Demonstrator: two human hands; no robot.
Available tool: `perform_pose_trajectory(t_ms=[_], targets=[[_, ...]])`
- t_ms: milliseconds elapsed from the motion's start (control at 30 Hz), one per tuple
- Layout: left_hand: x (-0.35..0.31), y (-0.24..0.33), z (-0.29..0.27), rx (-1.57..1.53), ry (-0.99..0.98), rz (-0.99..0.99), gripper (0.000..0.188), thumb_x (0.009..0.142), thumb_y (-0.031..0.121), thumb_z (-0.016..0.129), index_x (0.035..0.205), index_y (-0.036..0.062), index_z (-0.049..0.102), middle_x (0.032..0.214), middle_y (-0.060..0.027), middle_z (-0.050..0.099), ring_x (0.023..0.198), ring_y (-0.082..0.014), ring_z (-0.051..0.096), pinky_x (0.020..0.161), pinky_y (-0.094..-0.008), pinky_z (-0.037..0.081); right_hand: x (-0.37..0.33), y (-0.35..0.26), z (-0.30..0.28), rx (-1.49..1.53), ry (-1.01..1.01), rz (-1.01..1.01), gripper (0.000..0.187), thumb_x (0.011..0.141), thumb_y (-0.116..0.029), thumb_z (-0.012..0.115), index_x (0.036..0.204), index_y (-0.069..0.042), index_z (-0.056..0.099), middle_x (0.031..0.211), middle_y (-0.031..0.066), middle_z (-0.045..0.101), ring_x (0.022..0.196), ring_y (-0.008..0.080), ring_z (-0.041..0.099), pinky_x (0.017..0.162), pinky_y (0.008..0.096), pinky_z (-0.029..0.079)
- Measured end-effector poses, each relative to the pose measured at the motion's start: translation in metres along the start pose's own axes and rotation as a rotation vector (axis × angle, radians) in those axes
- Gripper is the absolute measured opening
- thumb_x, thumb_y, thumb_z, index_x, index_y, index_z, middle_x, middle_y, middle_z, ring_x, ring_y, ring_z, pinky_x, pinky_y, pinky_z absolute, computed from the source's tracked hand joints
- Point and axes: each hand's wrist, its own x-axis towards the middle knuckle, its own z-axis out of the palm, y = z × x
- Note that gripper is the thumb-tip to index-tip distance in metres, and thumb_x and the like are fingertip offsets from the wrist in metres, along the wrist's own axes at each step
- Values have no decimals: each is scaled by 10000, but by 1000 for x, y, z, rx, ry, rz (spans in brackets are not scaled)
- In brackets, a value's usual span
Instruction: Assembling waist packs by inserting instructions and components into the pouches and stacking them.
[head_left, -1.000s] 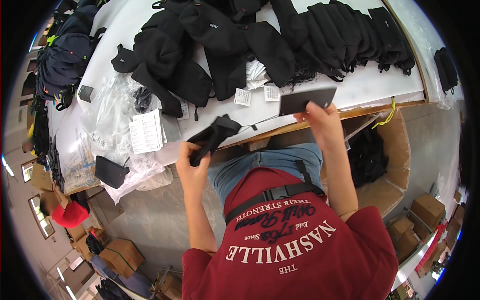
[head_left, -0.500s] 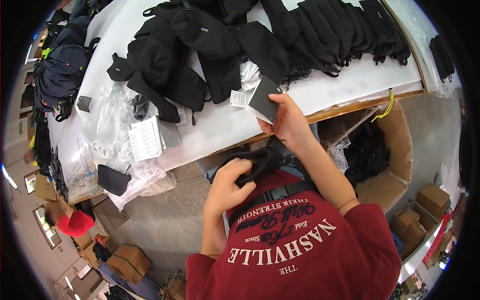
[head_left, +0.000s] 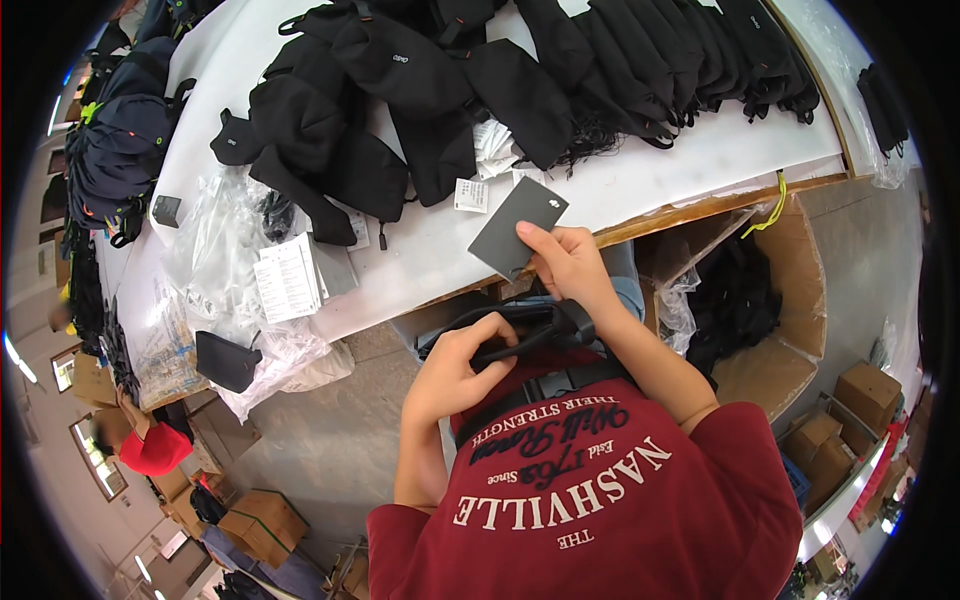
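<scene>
My right hand (head_left: 570, 262) pinches a dark grey hang tag (head_left: 518, 226) by its edge, just above the table's front edge. A thin dark cord seems to run from the tag toward the black fabric pouch (head_left: 540, 325) at my waist. My left hand (head_left: 468, 362) is closed on that pouch's rim, its fingers partly inside the opening. On the white table beyond the tag lie small white labels (head_left: 471, 196) and a heap of black fabric pouches (head_left: 400, 70).
More black pouches (head_left: 660, 60) lie in a row at the back right. Clear plastic bags (head_left: 215, 250) and printed white cards (head_left: 285, 280) cover the table's left part. Below the table stands a cardboard box (head_left: 800, 300) with black items. A person in red (head_left: 155, 447) is at far left.
My right hand has come slightly down and nearer to me. The hang tag has turned from nearly edge-on to lying broad side up. My left hand stays on the pouch.
</scene>
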Motion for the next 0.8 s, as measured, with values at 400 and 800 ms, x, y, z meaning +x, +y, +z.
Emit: perform_pose_trajectory(t_ms=[400,800], targets=[[16,-3,-18,196,-332,108,239,879,186,592,1055,27,628,928,-176,635,865,-324,601,754,-369,453,24,-38,-32,-428,280,-490,368,870,-242,693,652,24,563,499,-72,305,498,22,233,438,247,168],[3,21,-35,573,187,293,152,781,84,670,921,58,615,947,-94,618,847,-262,606,666,-346,470,-2,-82,-47,-701,-8,-514,263,790,-207,724,633,-17,633,454,11,423,443,58,348,430,259,261]])
